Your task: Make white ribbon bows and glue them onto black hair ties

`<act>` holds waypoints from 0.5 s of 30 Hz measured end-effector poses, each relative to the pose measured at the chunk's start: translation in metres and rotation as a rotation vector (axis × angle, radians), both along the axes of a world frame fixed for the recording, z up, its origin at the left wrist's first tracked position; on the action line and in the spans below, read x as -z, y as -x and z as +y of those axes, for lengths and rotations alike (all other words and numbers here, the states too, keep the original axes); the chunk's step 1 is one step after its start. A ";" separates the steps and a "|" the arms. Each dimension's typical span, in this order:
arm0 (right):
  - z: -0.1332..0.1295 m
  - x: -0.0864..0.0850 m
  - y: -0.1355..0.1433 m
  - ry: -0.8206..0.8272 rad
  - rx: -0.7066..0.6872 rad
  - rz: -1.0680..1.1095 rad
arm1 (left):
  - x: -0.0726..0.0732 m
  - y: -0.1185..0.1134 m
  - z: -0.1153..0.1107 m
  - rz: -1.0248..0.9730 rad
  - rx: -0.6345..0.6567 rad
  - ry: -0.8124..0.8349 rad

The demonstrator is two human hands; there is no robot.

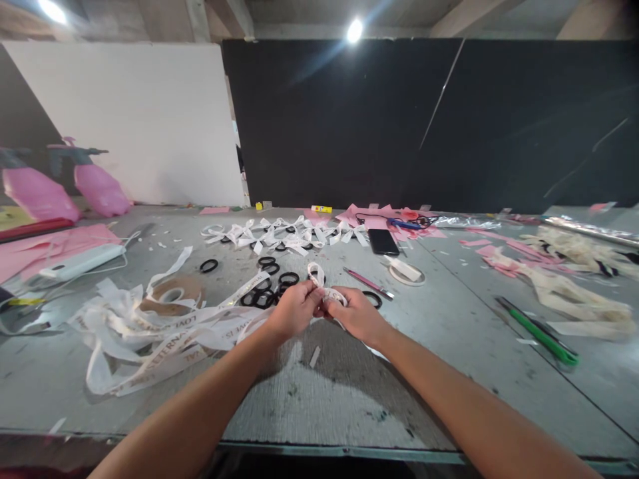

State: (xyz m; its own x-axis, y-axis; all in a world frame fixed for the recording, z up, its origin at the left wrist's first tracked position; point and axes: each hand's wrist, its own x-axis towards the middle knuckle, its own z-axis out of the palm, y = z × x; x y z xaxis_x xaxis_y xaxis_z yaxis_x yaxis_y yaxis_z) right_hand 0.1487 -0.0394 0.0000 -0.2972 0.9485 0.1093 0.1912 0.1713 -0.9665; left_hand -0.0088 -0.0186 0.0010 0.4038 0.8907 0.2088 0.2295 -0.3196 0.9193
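My left hand [298, 309] and my right hand [355, 311] meet over the middle of the table, both closed on a white printed ribbon [316, 271]. A loop of it stands up above my fingertips, and a tail hangs below my right hand. Whether a ring is inside the ribbon is hidden by my fingers. Left of my hands lies a loose heap of the same ribbon [164, 346], with gold lettering, around a cardboard spool [172, 295]. Black hair ties [269, 266] are piled just beyond my left hand. One more black hair tie [373, 299] lies beside my right hand.
White bows on black ties [284, 233] lie in a row farther back. Nearby are a phone [383, 242], a pink pen-like tool [368, 283] and a white ribbon roll [405, 271]. Green-handled scissors or snips [542, 332] lie right. Pink spray bottles [100, 186] stand left.
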 end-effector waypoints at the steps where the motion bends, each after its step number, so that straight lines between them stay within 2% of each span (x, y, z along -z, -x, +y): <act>1: 0.000 0.001 0.000 -0.002 -0.014 0.009 | 0.001 0.000 0.000 -0.004 0.003 0.006; 7: 0.000 -0.002 -0.002 0.039 -0.082 0.102 | 0.003 0.003 0.002 0.024 0.013 -0.008; 9: -0.001 -0.002 -0.001 0.166 -0.116 0.221 | 0.002 0.006 0.003 0.054 -0.028 -0.046; 13: -0.002 0.001 0.001 0.602 -0.108 0.474 | -0.002 0.012 0.003 0.123 -0.095 -0.132; 15: -0.002 0.001 0.001 0.652 -0.073 0.507 | -0.004 0.013 0.003 0.155 -0.075 -0.156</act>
State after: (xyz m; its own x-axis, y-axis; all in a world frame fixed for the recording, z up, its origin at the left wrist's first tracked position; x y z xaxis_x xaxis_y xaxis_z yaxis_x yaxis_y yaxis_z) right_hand 0.1473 -0.0414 -0.0014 -0.4234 0.8480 -0.3189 -0.2842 -0.4585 -0.8420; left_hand -0.0218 -0.0158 0.0054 0.3757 0.8811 0.2872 0.3922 -0.4319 0.8122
